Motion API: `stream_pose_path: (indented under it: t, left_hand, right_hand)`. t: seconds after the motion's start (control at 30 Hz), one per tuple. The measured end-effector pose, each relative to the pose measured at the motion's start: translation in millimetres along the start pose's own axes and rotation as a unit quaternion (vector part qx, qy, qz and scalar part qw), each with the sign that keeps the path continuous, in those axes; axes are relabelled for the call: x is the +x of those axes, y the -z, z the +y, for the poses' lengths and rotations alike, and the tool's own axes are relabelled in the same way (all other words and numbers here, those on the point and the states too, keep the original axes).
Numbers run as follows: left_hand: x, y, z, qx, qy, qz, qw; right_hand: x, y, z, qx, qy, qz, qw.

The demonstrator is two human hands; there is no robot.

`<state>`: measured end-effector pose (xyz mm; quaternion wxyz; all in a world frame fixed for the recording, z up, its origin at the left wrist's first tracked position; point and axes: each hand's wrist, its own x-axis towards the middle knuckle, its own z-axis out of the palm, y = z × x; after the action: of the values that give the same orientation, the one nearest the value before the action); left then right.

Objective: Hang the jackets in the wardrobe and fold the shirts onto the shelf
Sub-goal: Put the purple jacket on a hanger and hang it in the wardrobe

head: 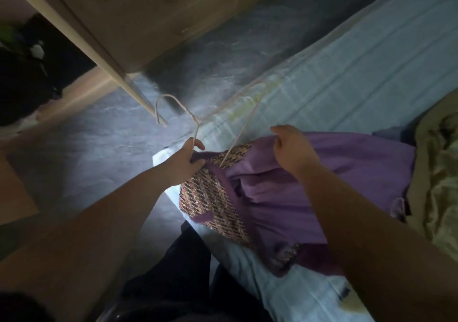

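Note:
A purple jacket (309, 185) with a woven tweed front panel lies on the bed (359, 73) near its edge. A thin pale wire hanger (198, 118) sticks out of the jacket's collar end, its hook pointing toward the wardrobe (124, 19). My left hand (184, 163) grips the hanger's lower wire together with the jacket's collar edge. My right hand (292, 150) pinches the purple fabric at the jacket's upper edge. One arm of the hanger goes under the tweed panel and is hidden there.
The wooden wardrobe stands at the upper left with its door edge (81, 41) open and dark clothes (27, 73) inside. A beige blanket (441, 173) is bunched at the right of the bed. Grey floor (99, 143) lies between bed and wardrobe.

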<state>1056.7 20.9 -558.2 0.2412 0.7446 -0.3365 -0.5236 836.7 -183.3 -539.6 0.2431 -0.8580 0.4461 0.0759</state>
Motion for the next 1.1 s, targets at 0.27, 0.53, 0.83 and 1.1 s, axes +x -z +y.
stream_pose_path:
  t: [0.27, 0.53, 0.83, 1.1]
  left_hand:
    - [5, -8, -19, -0.026, -0.01, 0.009, 1.0]
    - [4, -19, 7, 0.017, -0.053, -0.011, 0.998]
    - [-12, -41, 4, 0.037, 0.015, 0.009, 0.999]
    - [-26, -55, -3, 0.062, 0.027, 0.044, 0.997]
  right_hand:
    - [-3, -43, 0, -0.115, -0.131, -0.191, 0.966]
    - [-30, -47, 8, -0.263, -0.1, -0.28, 0.918]
    - [-62, -45, 17, -0.16, -0.122, -0.151, 0.968]
    - [-78, -48, 45, -0.047, -0.049, -0.151, 0.986]
